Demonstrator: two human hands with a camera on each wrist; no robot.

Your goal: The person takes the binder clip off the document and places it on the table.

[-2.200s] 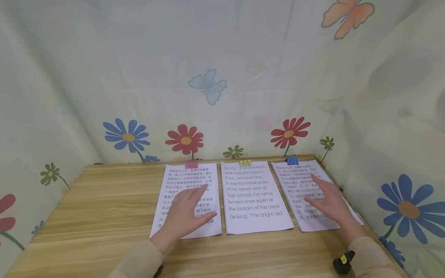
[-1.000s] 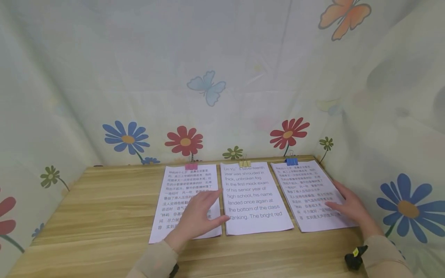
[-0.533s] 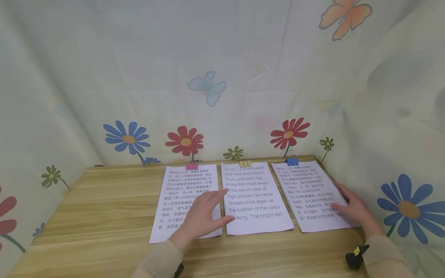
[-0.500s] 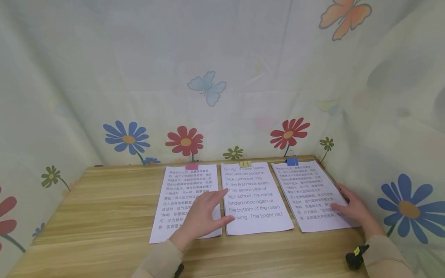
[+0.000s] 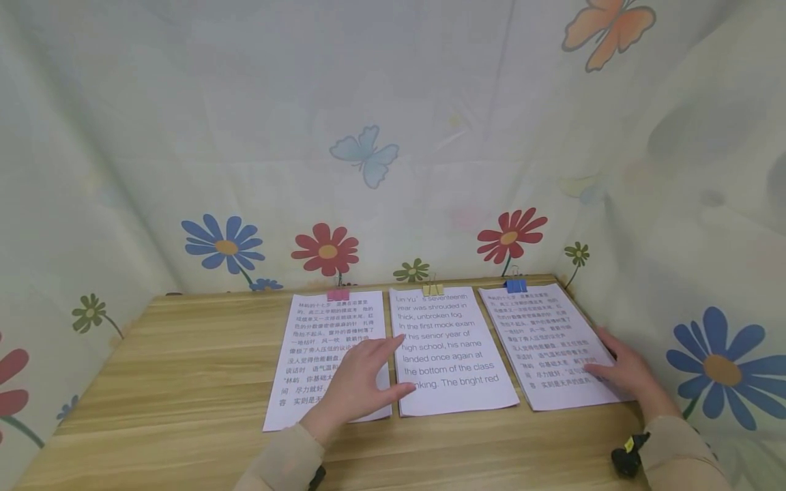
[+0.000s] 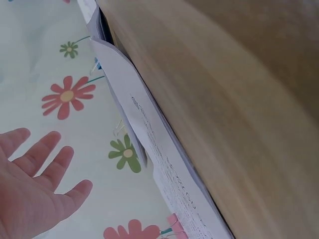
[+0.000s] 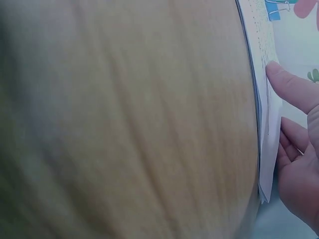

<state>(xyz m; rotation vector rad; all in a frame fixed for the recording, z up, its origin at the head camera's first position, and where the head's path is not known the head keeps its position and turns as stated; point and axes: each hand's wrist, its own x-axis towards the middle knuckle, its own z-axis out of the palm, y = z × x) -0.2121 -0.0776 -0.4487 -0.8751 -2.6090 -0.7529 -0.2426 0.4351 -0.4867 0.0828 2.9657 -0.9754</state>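
Three clipped stacks of printed paper lie side by side on the table. The left stack (image 5: 331, 327) has a pink binder clip (image 5: 338, 294), the middle stack (image 5: 454, 348) a yellow one (image 5: 433, 290), the right stack (image 5: 534, 341) a blue one (image 5: 515, 285). My left hand (image 5: 359, 378), fingers spread, hovers over the left stack, its tips reaching the middle stack's left edge; it holds nothing. At the right stack's right edge is my right hand (image 5: 626, 372), its thumb (image 7: 289, 85) touching the top page and its other fingers loosely bent beside the edge.
The wooden table (image 5: 166, 382) extends left and in front of the stacks. A white curtain (image 5: 276, 136) printed with flowers and butterflies surrounds it at the back and sides. A black device (image 5: 629, 457) is strapped at the right wrist.
From above the right stack, my right hand moved right and toward me to its edge. My left hand shifted right to the middle stack's edge. Both have stayed nearly still over the last half second.
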